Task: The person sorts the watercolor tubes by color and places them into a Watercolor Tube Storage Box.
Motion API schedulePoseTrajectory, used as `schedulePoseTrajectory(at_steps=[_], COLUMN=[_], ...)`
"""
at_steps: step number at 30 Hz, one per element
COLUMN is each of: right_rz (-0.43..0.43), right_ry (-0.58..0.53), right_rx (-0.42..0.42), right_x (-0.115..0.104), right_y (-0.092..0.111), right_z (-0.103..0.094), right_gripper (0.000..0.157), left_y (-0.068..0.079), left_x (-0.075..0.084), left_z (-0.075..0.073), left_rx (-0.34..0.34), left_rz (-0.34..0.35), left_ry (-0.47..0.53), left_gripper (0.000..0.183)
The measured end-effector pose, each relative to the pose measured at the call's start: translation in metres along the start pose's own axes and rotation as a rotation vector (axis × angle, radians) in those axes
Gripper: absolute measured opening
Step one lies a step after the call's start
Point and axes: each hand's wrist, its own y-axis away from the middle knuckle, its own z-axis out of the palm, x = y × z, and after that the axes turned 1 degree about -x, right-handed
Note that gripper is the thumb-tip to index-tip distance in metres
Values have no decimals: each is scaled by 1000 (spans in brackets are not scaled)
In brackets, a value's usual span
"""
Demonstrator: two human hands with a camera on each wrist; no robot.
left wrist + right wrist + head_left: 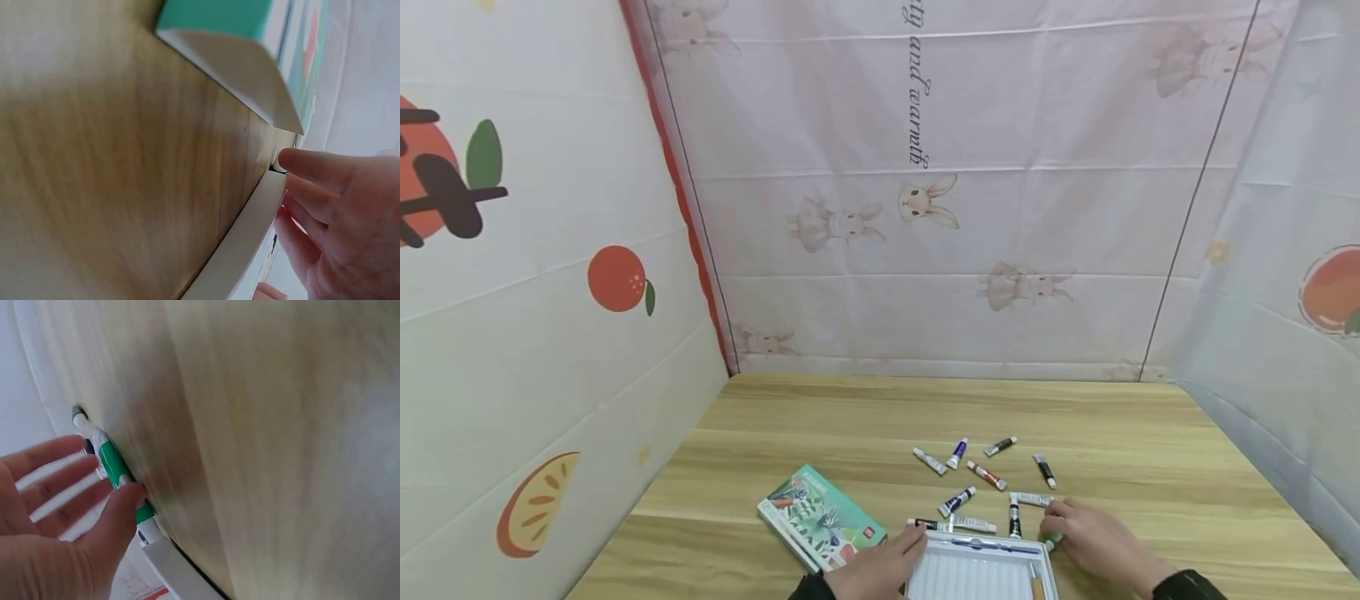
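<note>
My left hand point(880, 568) rests at the left side of a white plastic tray point(979, 546), its extended fingers touching the tray's edge near the far corner. In the left wrist view, the fingers point(315, 167) lie along the tray's white side wall point(240, 240). My right hand point(1097, 542) is at the tray's far right corner, where thumb and fingers pinch a green paint tube point(114, 464) lying low by the tabletop. The tube's white cap end points at the tray corner. Inside the tray lie a thin brush point(976, 544) and a brown-handled tool point(1037, 586).
Several small paint tubes lie scattered beyond the tray, including a purple one point(957, 453), an orange-brown one point(987, 475) and a black one point(1044, 472). A teal illustrated box point(823, 517) stands left of the tray. Printed cloth walls point(880, 317) enclose the wooden table point(715, 500).
</note>
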Motion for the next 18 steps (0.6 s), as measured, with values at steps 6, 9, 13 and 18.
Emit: schedulePoseTrajectory(at_steps=[6, 9, 13, 18], right_rz=[-26, -24, -31, -53], right_ry=[-51, -56, -40, -37], right_rx=[-56, -63, -43, 8], right_x=[2, 3, 5, 5], right_y=[-2, -3, -1, 2], right_z=[0, 0, 1, 1], right_gripper=[21, 22, 22, 21], left_y=[1, 1, 1, 2], left_x=[0, -1, -3, -4], left_z=[-2, -2, -1, -1], left_rx=[11, 2, 1, 10], left_rz=[12, 7, 18, 38], left_ry=[5, 18, 26, 14], left_gripper=[84, 83, 80, 81])
